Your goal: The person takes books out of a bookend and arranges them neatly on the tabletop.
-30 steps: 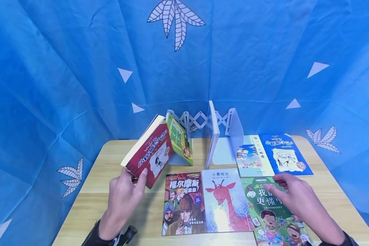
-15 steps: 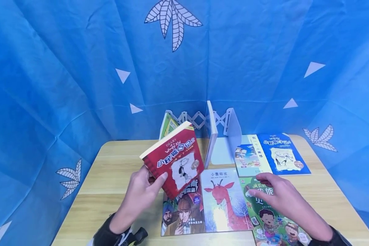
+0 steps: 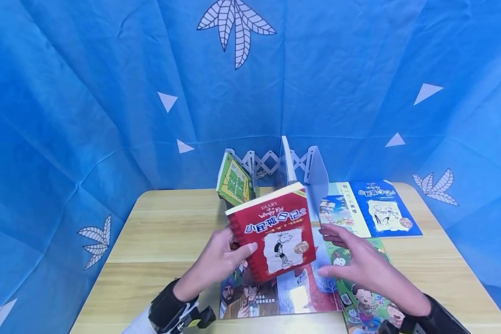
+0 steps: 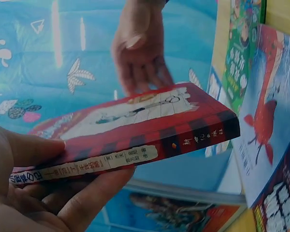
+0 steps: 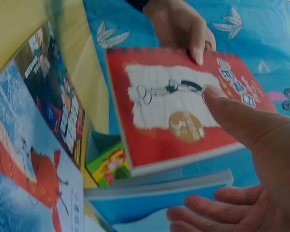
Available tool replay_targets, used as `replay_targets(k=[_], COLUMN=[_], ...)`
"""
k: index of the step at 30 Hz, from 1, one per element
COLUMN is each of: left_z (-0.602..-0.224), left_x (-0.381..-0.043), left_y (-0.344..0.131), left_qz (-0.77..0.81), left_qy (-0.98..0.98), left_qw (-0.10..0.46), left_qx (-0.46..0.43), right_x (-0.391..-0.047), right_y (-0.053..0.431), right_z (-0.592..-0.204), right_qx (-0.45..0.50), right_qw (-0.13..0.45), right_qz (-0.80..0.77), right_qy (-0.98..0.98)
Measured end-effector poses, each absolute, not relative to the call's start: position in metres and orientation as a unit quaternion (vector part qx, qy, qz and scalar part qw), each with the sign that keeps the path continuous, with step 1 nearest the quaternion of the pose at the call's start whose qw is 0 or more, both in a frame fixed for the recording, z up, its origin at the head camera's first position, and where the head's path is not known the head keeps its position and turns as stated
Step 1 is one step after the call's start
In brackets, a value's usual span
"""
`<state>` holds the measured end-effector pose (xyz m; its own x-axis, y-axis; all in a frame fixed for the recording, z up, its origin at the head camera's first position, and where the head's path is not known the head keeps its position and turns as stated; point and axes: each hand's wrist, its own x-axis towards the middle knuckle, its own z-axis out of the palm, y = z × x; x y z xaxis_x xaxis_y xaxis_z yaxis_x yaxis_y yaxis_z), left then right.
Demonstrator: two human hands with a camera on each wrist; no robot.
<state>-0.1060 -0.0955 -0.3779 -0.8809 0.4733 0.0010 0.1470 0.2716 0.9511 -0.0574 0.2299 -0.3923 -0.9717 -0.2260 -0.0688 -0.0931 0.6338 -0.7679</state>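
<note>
My left hand (image 3: 215, 260) grips a red comic-diary book (image 3: 275, 232) along its spine side. In the left wrist view, the thumb lies on the cover and the fingers lie under the spine (image 4: 101, 162). The book is raised and tilted above the flat books, cover up. Close to its right edge is my right hand (image 3: 359, 260), fingers apart and nothing held. In the right wrist view, the right thumb (image 5: 241, 116) overlaps the cover and the other fingers (image 5: 212, 208) extend below the book's edge. The deer book (image 3: 305, 297) and detective book (image 3: 250, 299) lie beneath, partly covered.
Behind stands a white expandable bookend (image 3: 317, 178). A green book (image 3: 235, 181) leans at its left and another book (image 3: 287, 160) stands upright mid-rack. On the table's right lie a green children's book (image 3: 363, 297), a pale book (image 3: 355, 208) and a blue diary book (image 3: 386, 208).
My left hand has carried the red book rightward from beside the leaning green book to over the flat books, turning its cover up. My right hand has moved left toward it.
</note>
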Motion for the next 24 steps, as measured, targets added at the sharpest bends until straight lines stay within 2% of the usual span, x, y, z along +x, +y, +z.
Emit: replay_targets(k=[8,15,24], left_z=[-0.384,-0.382,-0.377], left_x=[-0.105,-0.098,-0.098], left_y=[-0.077,-0.067,-0.063], left_qz=[0.553,0.535,0.553], left_qy=[0.762,0.77,0.752], left_qw=[0.188,0.228,0.231], left_qx=[0.279,0.261,0.274], right_x=[-0.058,-0.048,-0.039], right_y=[0.219,0.219,0.237], right_z=[-0.39,-0.398,-0.39], right_qx=[-0.085,-0.108,-0.129], right_qw=[0.083,0.005,-0.071], right_qz=[-0.469,-0.509,-0.516], right_qy=[0.875,0.854,0.844])
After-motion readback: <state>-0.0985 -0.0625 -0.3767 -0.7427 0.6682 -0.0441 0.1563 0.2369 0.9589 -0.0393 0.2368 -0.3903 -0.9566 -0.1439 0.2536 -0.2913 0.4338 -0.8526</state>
